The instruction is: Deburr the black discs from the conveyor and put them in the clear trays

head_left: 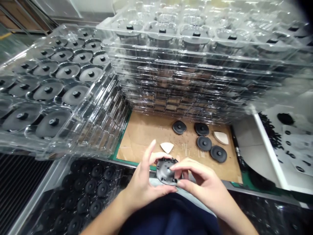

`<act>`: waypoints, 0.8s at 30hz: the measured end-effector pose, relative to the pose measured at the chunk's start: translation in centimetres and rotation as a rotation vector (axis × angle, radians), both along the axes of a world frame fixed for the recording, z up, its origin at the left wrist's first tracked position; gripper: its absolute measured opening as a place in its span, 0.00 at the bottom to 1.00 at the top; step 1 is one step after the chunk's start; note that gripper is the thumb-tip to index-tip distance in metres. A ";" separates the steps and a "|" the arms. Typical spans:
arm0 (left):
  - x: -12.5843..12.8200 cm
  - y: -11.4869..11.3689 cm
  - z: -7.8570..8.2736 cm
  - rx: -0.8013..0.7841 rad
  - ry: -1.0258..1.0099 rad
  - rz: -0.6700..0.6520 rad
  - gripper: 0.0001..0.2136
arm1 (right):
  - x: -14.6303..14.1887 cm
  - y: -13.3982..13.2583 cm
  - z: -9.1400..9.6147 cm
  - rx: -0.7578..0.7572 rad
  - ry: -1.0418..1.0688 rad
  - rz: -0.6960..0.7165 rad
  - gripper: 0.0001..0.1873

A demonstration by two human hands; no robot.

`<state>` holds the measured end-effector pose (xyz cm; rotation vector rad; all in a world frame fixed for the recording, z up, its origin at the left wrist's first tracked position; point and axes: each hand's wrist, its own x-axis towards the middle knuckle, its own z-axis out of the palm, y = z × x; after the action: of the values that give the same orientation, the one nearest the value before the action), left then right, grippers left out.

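Close to my body, a rounded black plastic disc (pixel 164 173) with small studs around its rim is held face up. My left hand (pixel 144 181) grips it from the left, the thumb along its near edge and fingers at the far edge. My right hand (pixel 198 179) is closed at the disc's right side, index finger over its face and thumb by its near edge. Whether a small piece sits between those right fingers is hidden. Just beyond the disc, a white rounded-triangle piece (pixel 167 147) lies on the cardboard sheet (pixel 144 130).
Several similar black discs (pixel 204 143) and another white piece (pixel 221 137) lie on the cardboard's right. Stacked clear trays (pixel 171 71) rise behind; more filled trays (pixel 49 89) stand left. At right, a white bin (pixel 271 153) holds small black parts. Another tray (pixel 90 187) sits lower left.
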<state>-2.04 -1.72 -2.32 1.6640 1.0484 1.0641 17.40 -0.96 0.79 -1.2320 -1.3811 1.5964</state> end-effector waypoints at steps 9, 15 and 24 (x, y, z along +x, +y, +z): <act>-1.2 -0.7 0.1 -0.490 0.044 -0.042 0.16 | -1.2 1.0 -1.7 0.234 -0.126 -0.166 0.17; 0.0 -1.2 -0.9 -0.699 -0.186 0.177 0.23 | 8.0 3.9 7.2 0.727 -0.648 -0.732 0.08; 1.5 -2.2 -0.2 -0.801 -0.323 0.267 0.24 | 20.6 10.9 9.4 0.252 -1.451 -0.598 0.09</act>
<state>-0.55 -3.92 -2.56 0.7039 1.2727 0.8644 38.05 9.97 10.17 -2.4534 -1.5767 -0.0898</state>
